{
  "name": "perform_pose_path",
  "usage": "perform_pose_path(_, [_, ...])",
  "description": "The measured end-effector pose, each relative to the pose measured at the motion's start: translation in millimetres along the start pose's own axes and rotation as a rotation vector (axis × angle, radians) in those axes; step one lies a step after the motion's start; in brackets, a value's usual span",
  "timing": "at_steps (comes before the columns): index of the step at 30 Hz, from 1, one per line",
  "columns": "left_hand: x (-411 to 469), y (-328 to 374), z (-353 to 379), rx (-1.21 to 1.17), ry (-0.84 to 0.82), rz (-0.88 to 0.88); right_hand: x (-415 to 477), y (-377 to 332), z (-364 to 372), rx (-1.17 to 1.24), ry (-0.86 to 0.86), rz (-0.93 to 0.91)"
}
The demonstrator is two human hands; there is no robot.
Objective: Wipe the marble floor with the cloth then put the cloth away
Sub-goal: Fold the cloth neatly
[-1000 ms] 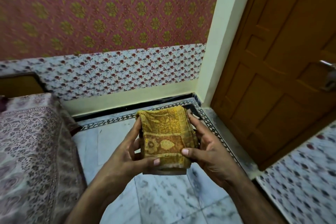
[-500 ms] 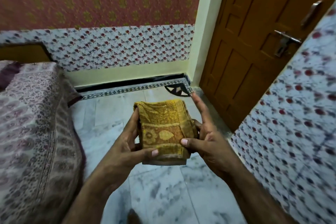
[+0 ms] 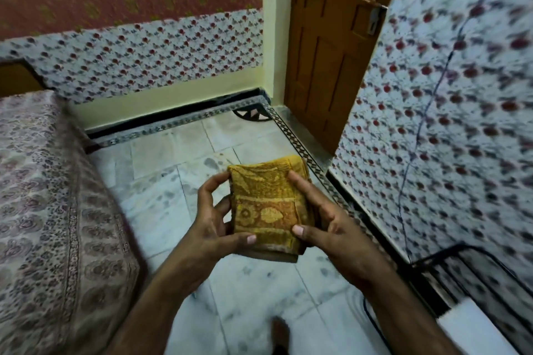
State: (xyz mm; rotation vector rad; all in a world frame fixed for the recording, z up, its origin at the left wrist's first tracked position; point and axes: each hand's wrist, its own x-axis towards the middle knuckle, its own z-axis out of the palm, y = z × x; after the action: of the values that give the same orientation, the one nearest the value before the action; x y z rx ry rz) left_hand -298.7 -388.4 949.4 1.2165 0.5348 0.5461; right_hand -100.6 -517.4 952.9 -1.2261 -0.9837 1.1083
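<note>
Both hands — left hand (image 3: pixel 209 228), right hand (image 3: pixel 331 228) — curl fingers (image 3: pixel 297 181) round the folded cloth (image 3: pixel 268 207).

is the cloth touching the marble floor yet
Apart. The head view shows the folded cloth gripped between the left hand and right hand, well above the marble floor.

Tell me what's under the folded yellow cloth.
Below the folded yellow patterned cloth, gripped by left hand and right hand, white grey-veined marble floor shows; the tile beneath is covered.
</note>
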Motion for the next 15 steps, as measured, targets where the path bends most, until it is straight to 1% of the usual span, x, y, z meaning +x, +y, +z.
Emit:
perform_pose_path(2, [-20.9,-7.0,16.1,0.037,-0.033,-0.001,-30.0,4.1,-1.4,-0.001,0.020,0.002])
perform_pose_path(7, [-46.9,-15.5,55.8,0.092,-0.196,-0.043,-95.4,6.0,-14.3,-0.010,0.088,0.006])
perform_pose_path(11, [-52.6,-23.0,91.9,0.084,-0.274,-0.057,-137.0,7.3,-31.7,-0.037,0.159,-0.016])
perform_pose_path(15, [-46.5,-35.8,142.2,0.101,-0.328,-0.088,-177.4,7.2,-64.0,-0.092,0.249,-0.047])
